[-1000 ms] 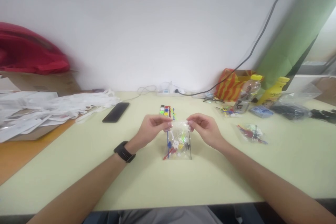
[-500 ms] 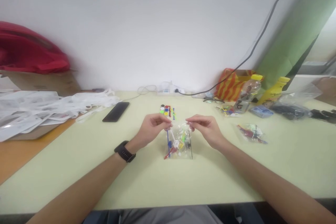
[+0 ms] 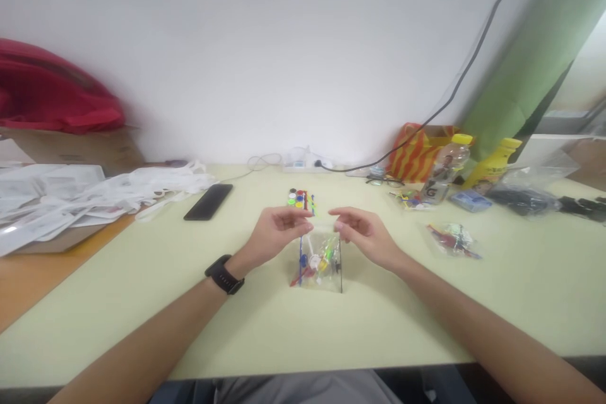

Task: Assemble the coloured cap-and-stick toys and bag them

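A pale wall [image 3: 237, 57] rises behind a light yellow-green table [image 3: 379, 328], with a green panel [image 3: 525, 57] sloping at the right. On the left lie a heap of white packets [image 3: 118, 192] and, behind it, a red bag [image 3: 57, 91] resting on a cardboard box [image 3: 95, 148]. A red-and-yellow striped bag [image 3: 409, 154] stands near the wall at the right, beside a clear bottle [image 3: 447, 170] and a yellow bottle [image 3: 492, 167]. Over the middle of the table, the left hand [image 3: 279, 230] and right hand [image 3: 367, 233] face each other, well apart from the bottles. In each, index finger and thumb are parted at the tips; whether the remaining fingers pinch the plastic cannot be told. A transparent bag [image 3: 319, 265] of coloured parts is between and just below them, its upper edge at the thumbs and its lower edge toward the person. A dark phone [image 3: 208, 202] lies left of the left hand; a second filled packet [image 3: 454, 241] lies to the right. Inside the transparent bag, a blue rod [image 3: 300, 259] and a dark rod [image 3: 340, 271] line opposite sides. Smallest are the coloured discs [image 3: 299, 199] just beyond the hands.
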